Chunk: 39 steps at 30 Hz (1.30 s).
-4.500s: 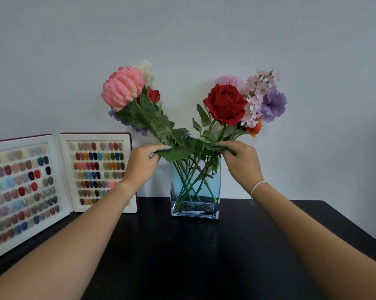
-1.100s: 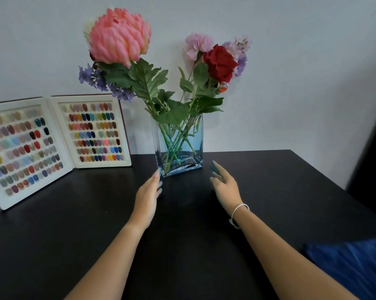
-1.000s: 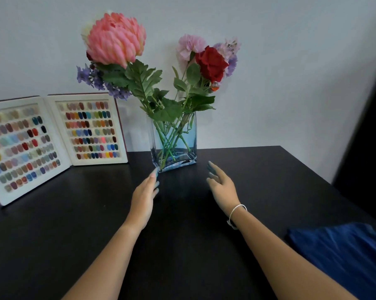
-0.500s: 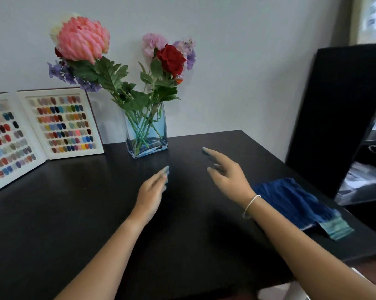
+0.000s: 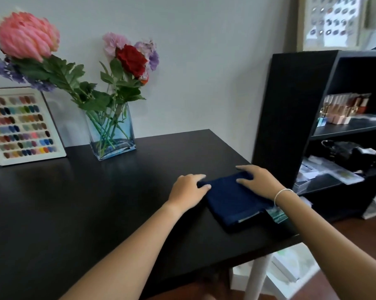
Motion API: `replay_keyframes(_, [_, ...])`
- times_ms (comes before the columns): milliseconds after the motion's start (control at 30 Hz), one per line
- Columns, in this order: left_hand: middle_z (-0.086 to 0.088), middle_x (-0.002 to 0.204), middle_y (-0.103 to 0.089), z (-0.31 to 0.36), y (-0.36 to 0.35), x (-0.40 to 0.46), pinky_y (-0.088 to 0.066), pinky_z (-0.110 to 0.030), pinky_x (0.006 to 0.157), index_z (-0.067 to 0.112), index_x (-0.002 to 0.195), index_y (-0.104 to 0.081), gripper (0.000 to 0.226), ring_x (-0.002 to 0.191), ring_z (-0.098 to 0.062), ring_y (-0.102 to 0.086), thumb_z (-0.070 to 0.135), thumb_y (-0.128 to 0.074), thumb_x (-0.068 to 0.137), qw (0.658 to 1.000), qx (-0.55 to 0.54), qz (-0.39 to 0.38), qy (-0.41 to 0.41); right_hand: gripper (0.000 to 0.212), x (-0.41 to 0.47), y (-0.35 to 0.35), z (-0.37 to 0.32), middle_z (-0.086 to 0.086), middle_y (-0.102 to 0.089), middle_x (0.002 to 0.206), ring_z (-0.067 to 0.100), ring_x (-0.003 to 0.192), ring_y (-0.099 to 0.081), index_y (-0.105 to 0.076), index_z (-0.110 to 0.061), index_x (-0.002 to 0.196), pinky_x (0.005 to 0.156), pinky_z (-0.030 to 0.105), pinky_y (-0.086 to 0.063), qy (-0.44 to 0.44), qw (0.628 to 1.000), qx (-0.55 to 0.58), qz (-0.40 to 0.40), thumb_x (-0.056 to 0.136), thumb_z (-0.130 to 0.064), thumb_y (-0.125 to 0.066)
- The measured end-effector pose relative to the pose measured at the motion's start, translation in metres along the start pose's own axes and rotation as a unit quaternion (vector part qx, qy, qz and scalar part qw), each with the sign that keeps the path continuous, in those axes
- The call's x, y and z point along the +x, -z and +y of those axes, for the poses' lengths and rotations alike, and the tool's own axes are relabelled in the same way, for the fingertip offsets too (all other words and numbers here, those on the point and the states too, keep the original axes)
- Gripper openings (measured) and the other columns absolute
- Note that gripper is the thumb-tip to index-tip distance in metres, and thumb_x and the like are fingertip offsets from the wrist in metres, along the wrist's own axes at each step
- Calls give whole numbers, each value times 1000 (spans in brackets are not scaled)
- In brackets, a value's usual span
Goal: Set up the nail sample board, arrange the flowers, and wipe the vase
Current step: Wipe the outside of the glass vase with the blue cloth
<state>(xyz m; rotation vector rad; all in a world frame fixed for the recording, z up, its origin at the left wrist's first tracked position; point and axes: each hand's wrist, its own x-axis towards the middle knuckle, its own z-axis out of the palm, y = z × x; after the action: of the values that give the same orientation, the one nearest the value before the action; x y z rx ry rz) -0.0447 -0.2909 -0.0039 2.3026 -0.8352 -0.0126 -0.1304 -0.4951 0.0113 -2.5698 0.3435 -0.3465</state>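
A folded dark blue cloth (image 5: 232, 202) lies near the right front corner of the black table (image 5: 96, 202). My left hand (image 5: 188, 189) touches the cloth's left edge, thumb and fingers at its corner. My right hand (image 5: 258, 182) rests flat on the cloth's far right part, fingers spread. A blue glass vase (image 5: 111, 135) with water stands at the back of the table, holding flowers (image 5: 126, 61) in pink, red and purple. The open nail sample board (image 5: 20, 126) leans against the wall left of the vase.
A black shelf unit (image 5: 291, 115) stands right of the table, with small bottles and bags on its shelves. A framed display (image 5: 332, 20) hangs on the wall above it. The table's right edge runs just beyond the cloth.
My view has turned to the right. Both hands moved away from the vase, across the table, and now lie on the blue cloth.
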Motion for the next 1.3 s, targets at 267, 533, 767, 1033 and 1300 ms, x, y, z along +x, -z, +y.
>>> replay_keyframes(267, [-7,106,-69,13,3,11,-47,-29,81,11,99,-68,23,98,-21,-61,24,-63,81,998,-14,-43,36,30,18,1,3,9,-49,113,27,111,-44,-63,-18,105,97,35,-36,-26,997,-54,-54,80,-32,-65])
replay_keyframes(533, [5,76,-60,2,21,9,-36,-4,46,14,78,-64,4,65,-3,-53,14,-67,76,994,-99,-12,39,46,28,-1,-7,10,-50,124,27,117,-40,-51,-20,118,103,41,-34,-31,996,-5,-86,76,-33,-68])
replay_keyframes(767, [10,75,-60,-30,58,5,-39,-6,54,17,78,-65,9,71,-4,-54,9,-68,74,993,-106,48,31,33,49,-29,-42,10,-46,113,31,112,-33,-59,-18,103,95,37,-30,7,996,-15,-82,76,-34,-69])
replay_keyframes(1033, [8,81,-62,-75,104,-11,-37,-4,57,22,75,-64,14,69,-1,-54,9,-68,75,993,-86,73,20,23,72,-65,-87,2,-59,91,19,87,-52,-53,-17,84,70,28,-38,90,987,78,-112,72,-18,-73])
replay_keyframes(1300, [14,78,-64,-112,133,-10,-39,-2,61,22,75,-65,19,69,8,-57,4,-67,75,984,-124,120,35,31,100,-96,-124,1,-59,106,13,97,-51,-63,-15,106,84,23,-37,138,976,70,-150,76,-18,-70])
